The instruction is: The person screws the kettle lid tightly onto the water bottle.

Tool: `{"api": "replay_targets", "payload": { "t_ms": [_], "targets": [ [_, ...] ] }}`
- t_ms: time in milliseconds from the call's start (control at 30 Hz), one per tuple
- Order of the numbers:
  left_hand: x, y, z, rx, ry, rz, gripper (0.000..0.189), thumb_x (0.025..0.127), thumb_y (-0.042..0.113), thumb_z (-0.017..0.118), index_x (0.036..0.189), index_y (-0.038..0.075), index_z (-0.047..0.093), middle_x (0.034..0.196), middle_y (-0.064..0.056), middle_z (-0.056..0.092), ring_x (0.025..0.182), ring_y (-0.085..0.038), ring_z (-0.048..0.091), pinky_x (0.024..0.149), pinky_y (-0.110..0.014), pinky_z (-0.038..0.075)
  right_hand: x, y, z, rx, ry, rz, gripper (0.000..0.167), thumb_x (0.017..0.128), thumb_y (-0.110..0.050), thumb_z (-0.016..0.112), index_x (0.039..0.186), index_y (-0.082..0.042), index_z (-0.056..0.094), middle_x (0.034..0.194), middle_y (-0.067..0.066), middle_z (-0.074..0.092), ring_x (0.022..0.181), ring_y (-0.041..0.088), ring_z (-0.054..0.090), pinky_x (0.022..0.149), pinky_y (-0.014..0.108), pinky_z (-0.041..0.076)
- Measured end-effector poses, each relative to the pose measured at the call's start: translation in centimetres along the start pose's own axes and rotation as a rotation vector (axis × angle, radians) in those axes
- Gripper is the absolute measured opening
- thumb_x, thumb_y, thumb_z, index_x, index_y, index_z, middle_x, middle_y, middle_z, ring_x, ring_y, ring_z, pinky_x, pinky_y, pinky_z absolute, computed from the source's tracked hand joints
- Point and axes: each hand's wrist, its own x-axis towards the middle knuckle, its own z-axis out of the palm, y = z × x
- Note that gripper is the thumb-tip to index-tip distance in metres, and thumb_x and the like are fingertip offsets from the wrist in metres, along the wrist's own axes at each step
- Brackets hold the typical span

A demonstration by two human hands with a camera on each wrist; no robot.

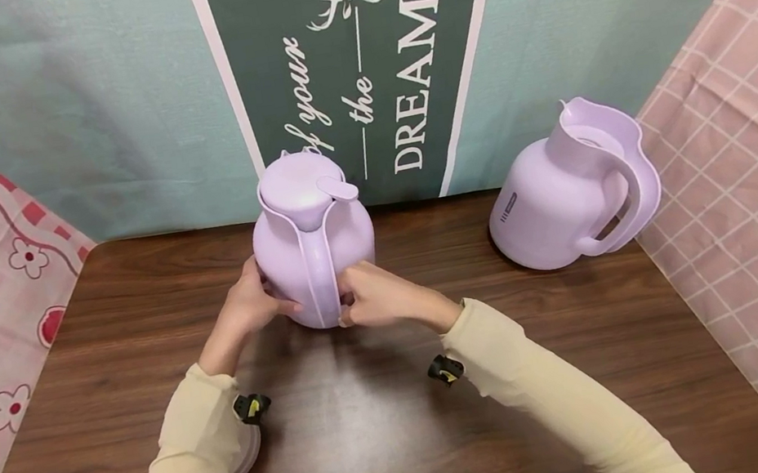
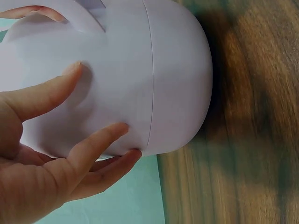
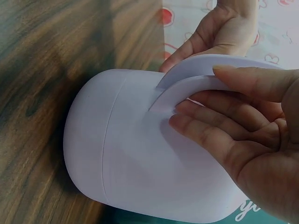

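Note:
A lilac thermos jug (image 1: 316, 255) with its lid (image 1: 296, 183) on stands upright near the table's back edge, its handle facing me. My left hand (image 1: 248, 303) rests against the left of the jug's body; in the left wrist view the thumb and fingers (image 2: 98, 144) lie spread and fairly straight on its smooth side. With my right hand (image 1: 381, 294) I hold the low end of the handle (image 3: 196, 88). The fingers pass through behind it and the thumb lies on its outer side, as the right wrist view shows.
A second lilac jug (image 1: 545, 202) stands at the right with its top uncovered. Partly under my left forearm lies a round lilac lid (image 1: 247, 460) on the wooden table (image 1: 354, 455). Cloth hangs behind the table (image 1: 109, 130) and on both sides.

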Motion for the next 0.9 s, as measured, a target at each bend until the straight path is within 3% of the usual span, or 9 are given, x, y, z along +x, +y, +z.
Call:
{"api": "replay_targets", "payload": {
  "t_ms": [600, 900],
  "targets": [
    [0.8, -0.4, -1.2, -0.020, 0.015, -0.003, 0.099, 0.063, -0.001, 0.076, 0.138, -0.011, 0.012, 0.130, -0.033, 0.036, 0.120, -0.042, 0.037, 0.100, -0.046, 0.029, 2.1, -0.4, 0.1, 0.000, -0.005, 0.015, 0.012, 0.063, 0.003, 0.066, 0.059, -0.005, 0.058, 0.051, -0.008, 0.034, 0.053, 0.005, 0.030, 0.048, 0.018, 0.024],
    [1.0, -0.3, -1.6, -0.008, 0.014, -0.015, 0.098, 0.065, -0.001, 0.075, 0.139, -0.010, 0.011, 0.131, -0.033, 0.035, 0.119, -0.042, 0.037, 0.100, -0.046, 0.030, 2.8, -0.3, 0.2, -0.014, -0.005, 0.011, 0.006, 0.064, 0.003, 0.066, 0.069, -0.001, 0.066, 0.055, -0.008, 0.043, 0.056, 0.006, 0.034, 0.050, 0.018, 0.029]
  ]
}}
